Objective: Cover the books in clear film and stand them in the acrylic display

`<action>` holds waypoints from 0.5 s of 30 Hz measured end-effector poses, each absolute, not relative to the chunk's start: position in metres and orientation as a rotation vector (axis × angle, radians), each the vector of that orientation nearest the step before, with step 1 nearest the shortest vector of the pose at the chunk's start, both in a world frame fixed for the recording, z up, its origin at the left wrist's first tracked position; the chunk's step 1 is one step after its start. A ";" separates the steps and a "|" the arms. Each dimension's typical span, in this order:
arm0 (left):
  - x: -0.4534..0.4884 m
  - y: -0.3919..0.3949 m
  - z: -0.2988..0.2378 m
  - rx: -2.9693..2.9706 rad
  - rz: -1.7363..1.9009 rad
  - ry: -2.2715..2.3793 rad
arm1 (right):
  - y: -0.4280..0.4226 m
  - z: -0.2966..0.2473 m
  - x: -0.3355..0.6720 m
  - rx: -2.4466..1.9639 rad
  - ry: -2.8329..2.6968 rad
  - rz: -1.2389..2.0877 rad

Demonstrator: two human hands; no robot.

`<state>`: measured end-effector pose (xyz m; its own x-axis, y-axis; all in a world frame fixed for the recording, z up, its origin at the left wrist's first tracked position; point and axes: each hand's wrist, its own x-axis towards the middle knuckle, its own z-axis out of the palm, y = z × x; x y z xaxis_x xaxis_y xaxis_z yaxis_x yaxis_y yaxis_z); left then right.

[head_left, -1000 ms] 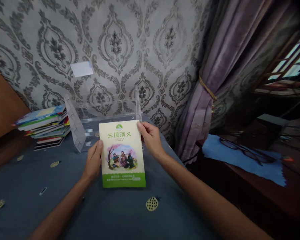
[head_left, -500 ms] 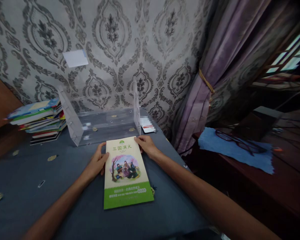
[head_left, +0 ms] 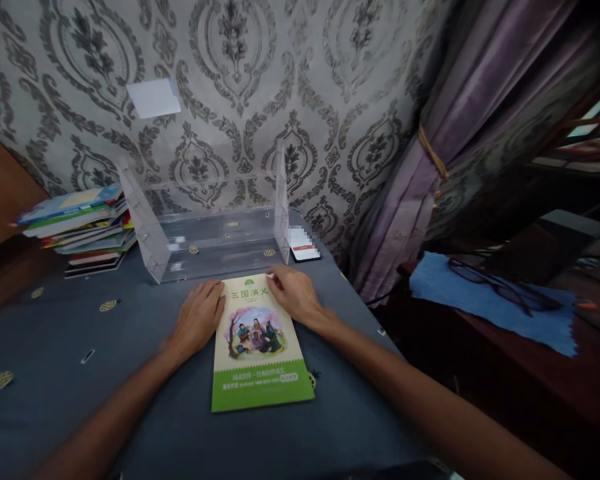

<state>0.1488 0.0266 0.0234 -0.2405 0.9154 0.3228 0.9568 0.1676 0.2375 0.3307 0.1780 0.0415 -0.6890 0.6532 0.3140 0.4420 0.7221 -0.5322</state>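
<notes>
A paperback book (head_left: 255, 370) with a cream and green cover lies on the dark blue cloth in front of me, its cover up. Chinese characters and a painted scene of seated figures show on it. My left hand (head_left: 200, 313) rests along its upper left edge, back of the hand up and fingers stretched forward. Over the upper right corner lies my right hand (head_left: 294, 293), its fingers extended past the top edge and touching the cover. Just beyond the book stands a clear plastic rack (head_left: 153, 247) with two upright side panels and bars between them.
A stack of books (head_left: 80, 223) sits at the left by the wall. Right of the rack lies a phone-like flat object (head_left: 305, 248), partly blurred out. A blue cloth (head_left: 490, 300) with glasses (head_left: 505, 283) lies on a dark red surface beside the purple curtain (head_left: 410, 180).
Both hands have moved inward over the book's upper edges, with more of their backs showing. The view has shifted slightly; the book stays flat in nearly the same place.
</notes>
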 end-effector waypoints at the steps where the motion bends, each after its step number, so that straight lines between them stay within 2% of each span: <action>1: 0.148 0.027 0.021 -1.866 -0.621 -2.315 | 0.172 0.043 0.326 -0.705 -2.521 0.509; 6: 0.145 0.025 0.018 -1.888 -0.657 -2.289 | 0.152 0.040 0.287 -0.211 -2.747 0.483; 15: 0.143 0.024 0.022 -1.931 -0.597 -2.204 | 0.155 0.022 0.263 -0.150 -2.750 0.566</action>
